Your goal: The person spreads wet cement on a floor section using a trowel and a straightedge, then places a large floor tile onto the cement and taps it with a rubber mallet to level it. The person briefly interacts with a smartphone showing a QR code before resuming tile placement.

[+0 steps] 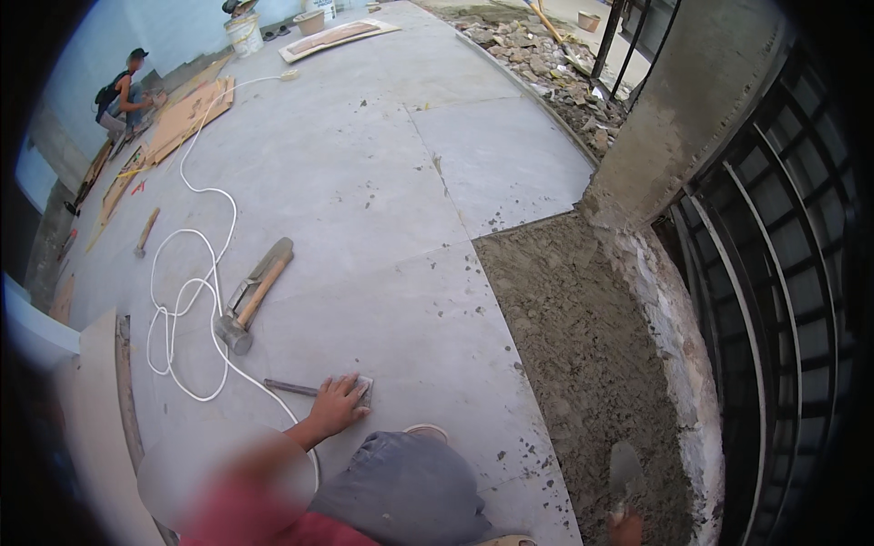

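My right hand (625,528), partly cut off at the lower edge, is closed round the handle of a trowel (625,466). Its grey blade lies against wet, rough mortar (574,318) filling the strip beside the large grey tiles (364,218). On the tile in front of my knee rests my left hand (337,405), fingers stretched out over a small, pale flat piece (366,391). A dark metal bar, perhaps a chisel (289,388), lies just left of those fingers. Farther left is a heavy hammer (238,329) with a wooden handle, beside a long grey tool (264,273).
A white cable (218,273) loops over the tiles at left, near a smaller hammer (146,232). Far left, a person (127,96) crouches by cardboard sheets (191,118). Right stand a concrete pillar (687,100) and a dark metal grille (774,237). Rubble (537,64) lies beyond.
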`<state>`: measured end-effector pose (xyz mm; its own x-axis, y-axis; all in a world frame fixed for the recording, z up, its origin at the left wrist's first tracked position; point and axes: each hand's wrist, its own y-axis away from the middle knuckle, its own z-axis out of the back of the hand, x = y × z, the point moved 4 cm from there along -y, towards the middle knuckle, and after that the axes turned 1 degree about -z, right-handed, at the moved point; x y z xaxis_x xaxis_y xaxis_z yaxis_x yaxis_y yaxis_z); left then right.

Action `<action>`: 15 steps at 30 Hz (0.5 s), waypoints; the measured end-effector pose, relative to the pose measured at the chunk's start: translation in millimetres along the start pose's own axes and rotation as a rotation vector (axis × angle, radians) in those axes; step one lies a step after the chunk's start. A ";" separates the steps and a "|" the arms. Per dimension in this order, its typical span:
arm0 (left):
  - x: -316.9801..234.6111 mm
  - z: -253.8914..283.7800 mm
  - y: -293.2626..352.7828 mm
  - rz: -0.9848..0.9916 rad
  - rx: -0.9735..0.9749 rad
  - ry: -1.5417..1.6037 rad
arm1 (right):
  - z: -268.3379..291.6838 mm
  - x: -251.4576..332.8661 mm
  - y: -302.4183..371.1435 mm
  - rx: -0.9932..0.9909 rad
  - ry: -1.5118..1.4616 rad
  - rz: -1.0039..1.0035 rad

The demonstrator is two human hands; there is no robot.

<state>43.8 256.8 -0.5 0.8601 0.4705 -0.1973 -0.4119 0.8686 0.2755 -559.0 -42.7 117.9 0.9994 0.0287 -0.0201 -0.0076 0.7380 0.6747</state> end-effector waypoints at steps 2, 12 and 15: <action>-3.3 4.6 -3.8 0.035 -0.015 -0.056 | -1.9 34.5 -0.7 0.045 -0.004 0.077; 134.7 9.1 -72.7 0.746 -0.207 -0.213 | -6.1 261.0 -32.5 0.238 0.339 0.652; 167.9 4.4 -105.0 0.841 -0.308 -0.288 | -37.9 336.9 -48.3 0.227 0.128 0.783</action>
<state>232.8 243.9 -58.5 0.2686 0.9413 0.2046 -0.9578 0.2835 -0.0471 -223.3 -43.1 50.6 0.6956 0.5653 0.4434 -0.6798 0.3180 0.6609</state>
